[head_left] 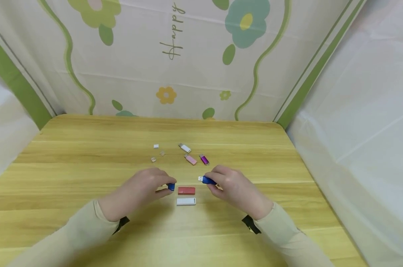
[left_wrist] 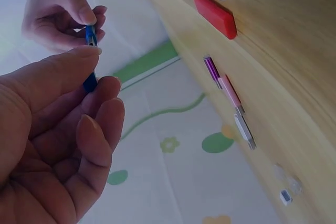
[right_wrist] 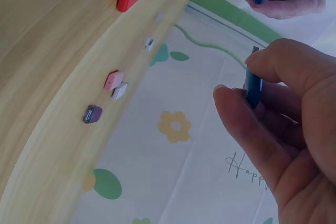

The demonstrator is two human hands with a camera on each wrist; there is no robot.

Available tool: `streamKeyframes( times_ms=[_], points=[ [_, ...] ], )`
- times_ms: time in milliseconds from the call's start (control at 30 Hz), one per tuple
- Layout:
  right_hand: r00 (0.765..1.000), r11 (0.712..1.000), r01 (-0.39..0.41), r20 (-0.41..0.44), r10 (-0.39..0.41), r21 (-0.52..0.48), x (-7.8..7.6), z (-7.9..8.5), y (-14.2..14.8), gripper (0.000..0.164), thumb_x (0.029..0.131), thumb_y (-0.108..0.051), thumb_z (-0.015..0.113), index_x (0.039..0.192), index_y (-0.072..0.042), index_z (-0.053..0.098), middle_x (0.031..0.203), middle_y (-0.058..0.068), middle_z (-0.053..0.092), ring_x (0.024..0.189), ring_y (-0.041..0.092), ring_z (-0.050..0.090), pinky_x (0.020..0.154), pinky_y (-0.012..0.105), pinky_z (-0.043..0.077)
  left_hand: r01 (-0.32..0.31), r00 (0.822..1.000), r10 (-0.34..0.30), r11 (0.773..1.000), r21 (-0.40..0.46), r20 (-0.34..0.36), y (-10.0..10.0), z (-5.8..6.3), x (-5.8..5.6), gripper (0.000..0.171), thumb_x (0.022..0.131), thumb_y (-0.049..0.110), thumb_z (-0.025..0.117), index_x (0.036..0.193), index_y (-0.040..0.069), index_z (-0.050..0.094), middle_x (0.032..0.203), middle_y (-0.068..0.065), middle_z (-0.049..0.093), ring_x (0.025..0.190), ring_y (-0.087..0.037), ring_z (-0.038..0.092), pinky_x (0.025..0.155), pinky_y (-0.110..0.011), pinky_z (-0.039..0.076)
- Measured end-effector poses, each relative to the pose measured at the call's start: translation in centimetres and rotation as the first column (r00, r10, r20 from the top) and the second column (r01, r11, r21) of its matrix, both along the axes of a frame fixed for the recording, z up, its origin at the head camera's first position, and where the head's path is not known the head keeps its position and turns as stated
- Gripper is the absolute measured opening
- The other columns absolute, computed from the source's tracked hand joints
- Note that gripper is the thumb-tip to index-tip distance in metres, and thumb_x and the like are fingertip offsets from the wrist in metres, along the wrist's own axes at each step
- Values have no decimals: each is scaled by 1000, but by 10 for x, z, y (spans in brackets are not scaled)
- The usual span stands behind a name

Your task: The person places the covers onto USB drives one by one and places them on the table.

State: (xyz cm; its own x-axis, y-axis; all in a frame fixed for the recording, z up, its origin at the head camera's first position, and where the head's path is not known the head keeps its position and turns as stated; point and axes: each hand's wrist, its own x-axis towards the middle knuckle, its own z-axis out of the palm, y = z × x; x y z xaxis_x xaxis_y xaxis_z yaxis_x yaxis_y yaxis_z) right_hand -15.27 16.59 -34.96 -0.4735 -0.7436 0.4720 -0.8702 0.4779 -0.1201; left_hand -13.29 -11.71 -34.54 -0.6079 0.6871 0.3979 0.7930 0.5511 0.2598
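Note:
Between thumb and fingers my left hand (head_left: 143, 189) pinches a small blue USB cap (head_left: 171, 186). My right hand (head_left: 236, 187) grips a blue USB flash drive (head_left: 209, 180), its bare metal plug pointing left toward the cap. A gap separates the two blue pieces in the head view. Below that gap lie a red USB stick (head_left: 186, 191) and a white one (head_left: 186, 201), side by side on the table. The right wrist view shows the blue drive (right_wrist: 253, 85) edge-on, held by thumb and fingertips.
Farther back on the wooden table (head_left: 88, 167) lie a white flash drive (head_left: 185, 148), a pink one (head_left: 190, 160) and a purple one (head_left: 204, 159), plugs exposed. Left of them sit a white cap (head_left: 156, 146) and two clear caps (head_left: 153, 160). A printed curtain (head_left: 138, 74) hangs behind.

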Motion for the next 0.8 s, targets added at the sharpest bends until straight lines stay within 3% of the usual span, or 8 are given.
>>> streamKeyframes(
  times_ms=[467,800],
  points=[
    [998,998,-64,-2,64,-10,8,3,-6,22,80,-5,82,99,-1,73,91,3,68,73,8,63,67,12,50,3,1000,-4,1000,28,16,11,4,7,22,77,9,85,96,4,76,86,-1,72,73,-10,65,64,-22,54],
    [995,995,-103,8,103,-15,12,2,-15,19,82,-7,81,98,-3,73,91,1,66,72,6,58,66,10,48,24,999,-21,998,55,-50,14,0,7,23,75,8,86,94,3,75,86,-1,71,75,-12,63,66,-24,53]
  ],
)
